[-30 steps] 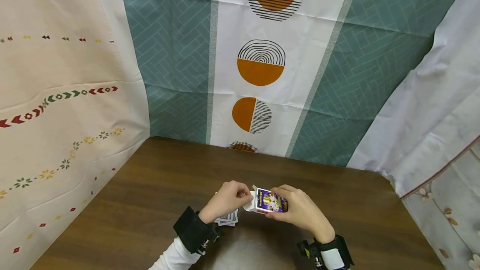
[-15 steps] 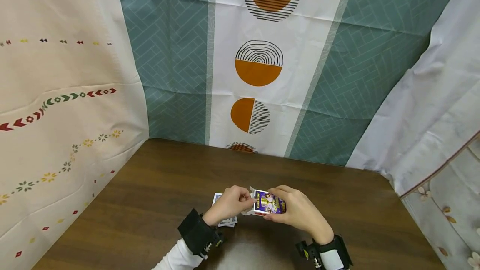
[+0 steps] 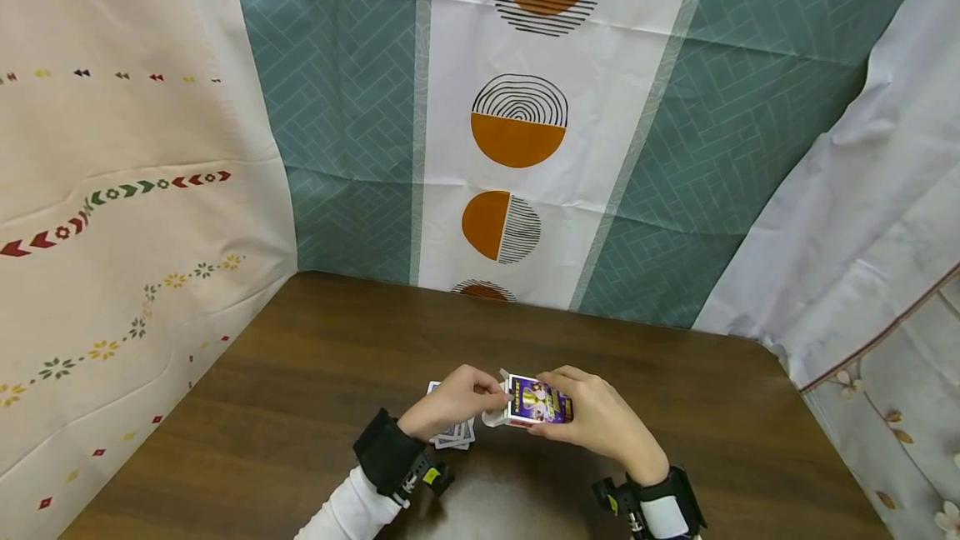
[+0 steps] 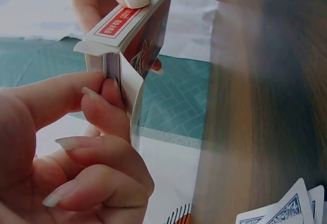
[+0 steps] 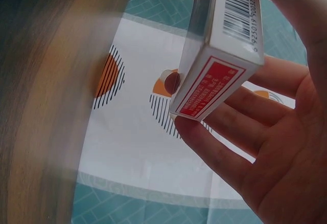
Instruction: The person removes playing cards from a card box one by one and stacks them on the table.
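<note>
My right hand [image 3: 600, 419] grips a purple-fronted playing card box [image 3: 538, 401] by its sides, the flap end turned to the left above the table. In the right wrist view the fingers spread round the box [image 5: 214, 75], whose closed end and barcode face the camera. My left hand [image 3: 457, 401] is at the box's open mouth. The left wrist view shows its thumb and index finger pinching the edge of the playing cards [image 4: 112, 66] inside, beside the raised flap [image 4: 132, 83]. Loose cards [image 3: 454, 437] lie under the left hand, partly hidden by it, showing blue-patterned backs.
The brown wooden table [image 3: 337, 357] extends around both hands. At its back hangs a green and white cloth [image 3: 360, 148] with orange circles; a cream patterned cloth [image 3: 150, 215] borders the left and a white one [image 3: 825, 232] the right.
The left hand's fingertips have shifted from the box's flap to its mouth, reaching a little over the front edge. The right hand keeps its grip, nearly still. The loose cards stay in place.
</note>
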Available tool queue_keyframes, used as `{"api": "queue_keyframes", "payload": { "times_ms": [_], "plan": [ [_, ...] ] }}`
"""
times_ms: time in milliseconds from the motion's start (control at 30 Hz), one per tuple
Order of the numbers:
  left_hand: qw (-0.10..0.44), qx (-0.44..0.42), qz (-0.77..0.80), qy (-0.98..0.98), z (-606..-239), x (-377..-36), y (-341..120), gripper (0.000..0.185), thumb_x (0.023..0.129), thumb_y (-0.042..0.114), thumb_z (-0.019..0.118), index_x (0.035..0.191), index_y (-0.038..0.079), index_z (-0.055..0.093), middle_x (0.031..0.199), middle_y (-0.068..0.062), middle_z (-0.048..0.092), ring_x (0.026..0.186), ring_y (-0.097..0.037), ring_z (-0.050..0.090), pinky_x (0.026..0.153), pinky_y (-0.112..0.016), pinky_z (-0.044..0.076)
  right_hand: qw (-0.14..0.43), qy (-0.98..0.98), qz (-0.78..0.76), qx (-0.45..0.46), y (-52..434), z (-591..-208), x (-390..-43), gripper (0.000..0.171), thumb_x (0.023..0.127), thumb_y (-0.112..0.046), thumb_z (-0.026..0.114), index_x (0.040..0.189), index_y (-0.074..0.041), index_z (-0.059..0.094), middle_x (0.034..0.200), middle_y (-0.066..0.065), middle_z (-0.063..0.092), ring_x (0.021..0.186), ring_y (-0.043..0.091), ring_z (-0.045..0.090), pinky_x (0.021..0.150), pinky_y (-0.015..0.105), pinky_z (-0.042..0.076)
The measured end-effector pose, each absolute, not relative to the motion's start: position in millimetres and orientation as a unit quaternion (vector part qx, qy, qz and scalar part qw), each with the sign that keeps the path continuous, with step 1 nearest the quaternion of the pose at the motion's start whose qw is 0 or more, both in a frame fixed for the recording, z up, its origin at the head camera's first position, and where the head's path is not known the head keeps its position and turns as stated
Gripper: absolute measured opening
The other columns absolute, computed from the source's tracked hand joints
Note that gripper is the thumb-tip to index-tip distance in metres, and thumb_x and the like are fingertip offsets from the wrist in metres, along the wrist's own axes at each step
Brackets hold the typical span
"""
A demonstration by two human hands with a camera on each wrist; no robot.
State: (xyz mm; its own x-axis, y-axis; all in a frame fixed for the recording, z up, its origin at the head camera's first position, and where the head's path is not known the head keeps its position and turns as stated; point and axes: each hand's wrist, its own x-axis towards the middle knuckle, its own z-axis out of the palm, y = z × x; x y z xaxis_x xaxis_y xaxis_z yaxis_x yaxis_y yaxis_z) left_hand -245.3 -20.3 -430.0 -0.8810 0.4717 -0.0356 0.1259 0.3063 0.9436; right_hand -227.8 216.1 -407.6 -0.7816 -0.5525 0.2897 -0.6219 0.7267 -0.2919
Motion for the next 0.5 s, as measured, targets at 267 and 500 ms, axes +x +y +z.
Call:
{"api": "queue_keyframes", "payload": {
  "times_ms": [267, 500],
  "plan": [
    [0.181, 0.180, 0.591, 0.765, -431.5, -250.1, -28.3, 0.021, 0.090, 0.021, 0.068, 0.095, 0.001, 0.074, 0.085, -0.002, 0.061, 0.078, -0.014, 0.050, 0.066, -0.027, 0.040, 0.088, -0.926, 0.185, 0.317, 217.0, -406.0, -227.5, 0.064, 0.074, -0.055, 0.077, 0.115, -0.008, 0.067, 0.108, 0.002, 0.067, 0.080, 0.007, 0.057, 0.067, 0.019, 0.050],
    [0.197, 0.190, 0.591, 0.759, -428.5, -252.9, -35.2, 0.022, 0.092, 0.017, 0.063, 0.094, -0.003, 0.071, 0.076, 0.000, 0.056, 0.070, -0.015, 0.048, 0.061, -0.025, 0.038, 0.087, -0.928, 0.181, 0.313, 217.9, -405.8, -228.2, 0.064, 0.074, -0.056, 0.077, 0.115, -0.008, 0.067, 0.109, 0.002, 0.067, 0.081, 0.007, 0.057, 0.068, 0.020, 0.050]
  ]
}}
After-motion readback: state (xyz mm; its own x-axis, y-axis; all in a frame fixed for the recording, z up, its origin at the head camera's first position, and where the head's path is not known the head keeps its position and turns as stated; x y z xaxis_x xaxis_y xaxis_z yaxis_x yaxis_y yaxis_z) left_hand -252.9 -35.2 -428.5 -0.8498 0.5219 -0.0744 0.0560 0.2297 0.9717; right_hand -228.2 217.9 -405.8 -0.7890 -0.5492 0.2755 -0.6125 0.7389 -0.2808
